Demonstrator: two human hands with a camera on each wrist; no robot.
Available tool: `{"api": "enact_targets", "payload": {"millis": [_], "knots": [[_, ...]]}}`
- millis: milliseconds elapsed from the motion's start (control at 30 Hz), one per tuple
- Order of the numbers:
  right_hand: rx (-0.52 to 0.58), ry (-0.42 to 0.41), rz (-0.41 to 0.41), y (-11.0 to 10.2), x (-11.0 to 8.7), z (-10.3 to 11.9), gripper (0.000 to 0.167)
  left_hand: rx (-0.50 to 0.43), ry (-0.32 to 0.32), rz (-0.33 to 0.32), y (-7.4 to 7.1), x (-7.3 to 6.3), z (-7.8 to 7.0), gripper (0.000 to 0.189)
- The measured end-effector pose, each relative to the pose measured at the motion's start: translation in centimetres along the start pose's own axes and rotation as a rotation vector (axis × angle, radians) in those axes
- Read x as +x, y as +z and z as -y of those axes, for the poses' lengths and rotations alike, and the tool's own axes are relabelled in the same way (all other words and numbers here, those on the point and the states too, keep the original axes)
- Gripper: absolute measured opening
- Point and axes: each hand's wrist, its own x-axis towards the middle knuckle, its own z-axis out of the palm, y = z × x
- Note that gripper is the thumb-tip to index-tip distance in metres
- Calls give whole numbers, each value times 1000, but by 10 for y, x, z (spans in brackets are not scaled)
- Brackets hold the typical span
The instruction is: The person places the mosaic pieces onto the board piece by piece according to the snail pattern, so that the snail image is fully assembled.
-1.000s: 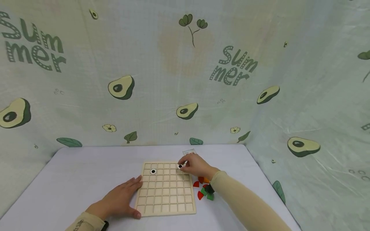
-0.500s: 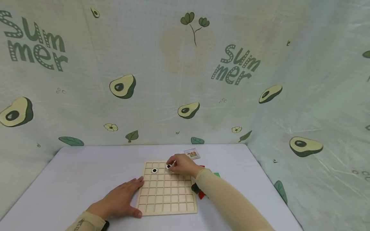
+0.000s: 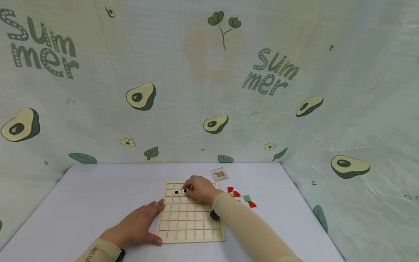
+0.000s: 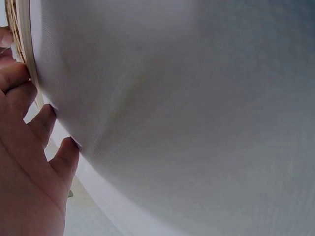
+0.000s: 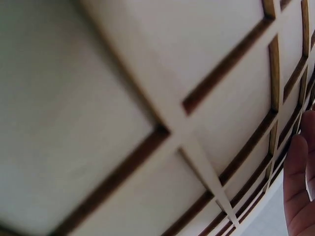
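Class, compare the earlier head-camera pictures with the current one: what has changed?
The right hand has moved left across the board, carrying the pinched disc close to the right of the other disc. The picture card, partly hidden at first, now shows fully. The left hand stays at the board's left edge; the other disc remains put.
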Motion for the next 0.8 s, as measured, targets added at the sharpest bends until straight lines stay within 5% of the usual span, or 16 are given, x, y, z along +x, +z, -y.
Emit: {"api": "enact_targets", "payload": {"millis": [800], "knots": [[-7,2,6,-2,0,4,24,-18,10,15,-4,-4,-2,119]]}}
